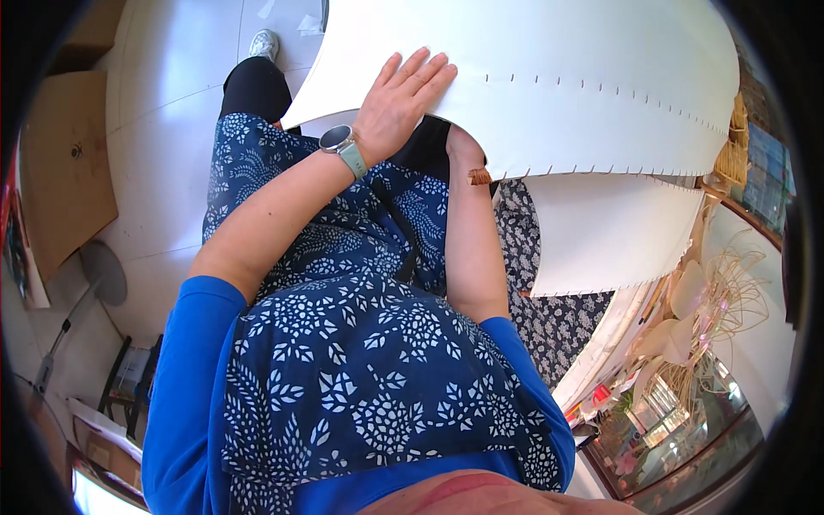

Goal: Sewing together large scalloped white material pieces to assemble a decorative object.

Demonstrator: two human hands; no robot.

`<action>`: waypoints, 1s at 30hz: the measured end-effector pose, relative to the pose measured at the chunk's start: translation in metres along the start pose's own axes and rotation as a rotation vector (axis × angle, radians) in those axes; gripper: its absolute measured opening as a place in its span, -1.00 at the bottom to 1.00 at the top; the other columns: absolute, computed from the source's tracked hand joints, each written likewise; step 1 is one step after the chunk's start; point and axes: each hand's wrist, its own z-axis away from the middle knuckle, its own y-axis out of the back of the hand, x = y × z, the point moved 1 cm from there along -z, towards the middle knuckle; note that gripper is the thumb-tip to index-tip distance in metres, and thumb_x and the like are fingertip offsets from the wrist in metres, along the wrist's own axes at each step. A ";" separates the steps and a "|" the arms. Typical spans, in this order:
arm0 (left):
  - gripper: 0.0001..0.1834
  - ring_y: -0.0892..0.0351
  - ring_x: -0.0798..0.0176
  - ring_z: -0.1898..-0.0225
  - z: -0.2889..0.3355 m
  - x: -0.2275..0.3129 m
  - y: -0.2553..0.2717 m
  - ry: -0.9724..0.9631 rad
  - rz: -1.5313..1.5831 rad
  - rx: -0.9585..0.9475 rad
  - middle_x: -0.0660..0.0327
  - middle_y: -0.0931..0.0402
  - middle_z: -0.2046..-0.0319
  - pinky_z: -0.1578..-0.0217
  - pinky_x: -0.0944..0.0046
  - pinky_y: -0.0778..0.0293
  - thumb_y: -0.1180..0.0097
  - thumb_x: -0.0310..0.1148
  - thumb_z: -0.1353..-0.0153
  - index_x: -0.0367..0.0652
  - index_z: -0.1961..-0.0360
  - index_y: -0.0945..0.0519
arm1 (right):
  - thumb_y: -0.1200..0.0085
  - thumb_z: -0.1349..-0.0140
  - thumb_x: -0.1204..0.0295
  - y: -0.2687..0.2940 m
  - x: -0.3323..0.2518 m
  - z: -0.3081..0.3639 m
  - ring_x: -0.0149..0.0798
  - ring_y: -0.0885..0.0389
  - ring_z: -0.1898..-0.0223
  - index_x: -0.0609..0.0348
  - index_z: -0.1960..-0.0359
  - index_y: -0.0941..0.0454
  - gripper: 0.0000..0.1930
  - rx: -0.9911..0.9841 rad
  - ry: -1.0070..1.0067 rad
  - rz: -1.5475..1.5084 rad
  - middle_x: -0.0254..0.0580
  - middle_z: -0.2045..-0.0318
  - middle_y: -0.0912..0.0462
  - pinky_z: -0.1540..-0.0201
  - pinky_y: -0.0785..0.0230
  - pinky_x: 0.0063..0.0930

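My left hand (405,101) lies flat, fingers stretched out, on the upper face of a large white curved sheet (549,43). Rows of short dark slits run across the sheet and along its near edge. My right forearm (475,240) reaches up under the sheet's curved cut-out, so the right hand's fingers are hidden beneath it. Next to that wrist, a small brown fibre tuft (479,176) shows at the sheet's edge. Below and to the right hangs a second white piece (614,232) with stitch-like marks along its edges.
A dark flower-patterned cloth (558,330) lies under the second piece. Farther right are dried plant stems and pale leaves (687,292). A cardboard box (69,167) and a round grey stand base (103,272) are on the left. Pale floor tiles (163,154) lie beside my knee.
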 end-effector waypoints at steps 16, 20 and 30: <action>-0.33 -0.07 0.20 -0.34 -0.002 0.002 -0.001 0.055 0.076 0.013 0.23 -0.20 -0.28 -0.34 0.06 0.04 0.09 -0.70 -0.13 0.08 -0.27 -0.27 | 0.04 -0.29 0.35 0.002 0.004 -0.006 -0.18 -0.37 -0.12 0.22 -0.22 -0.14 -0.50 0.001 -0.034 -0.149 -0.03 -0.12 -0.32 -0.13 -0.32 -0.33; -0.32 -0.07 0.20 -0.34 -0.002 0.002 -0.001 0.059 0.082 0.004 0.23 -0.19 -0.28 -0.34 0.06 0.04 0.09 -0.71 -0.12 0.08 -0.27 -0.27 | 0.04 -0.30 0.34 0.004 0.003 -0.005 -0.18 -0.36 -0.13 0.22 -0.23 -0.13 -0.49 0.001 -0.042 -0.187 -0.03 -0.14 -0.31 -0.14 -0.31 -0.33; -0.32 -0.06 0.20 -0.35 -0.002 0.003 -0.001 0.064 0.087 0.003 0.23 -0.19 -0.28 -0.34 0.06 0.06 0.10 -0.71 -0.13 0.09 -0.27 -0.26 | 0.04 -0.30 0.33 0.005 0.001 0.000 -0.18 -0.33 -0.16 0.21 -0.24 -0.10 -0.47 0.003 -0.057 -0.281 -0.03 -0.16 -0.27 -0.16 -0.29 -0.31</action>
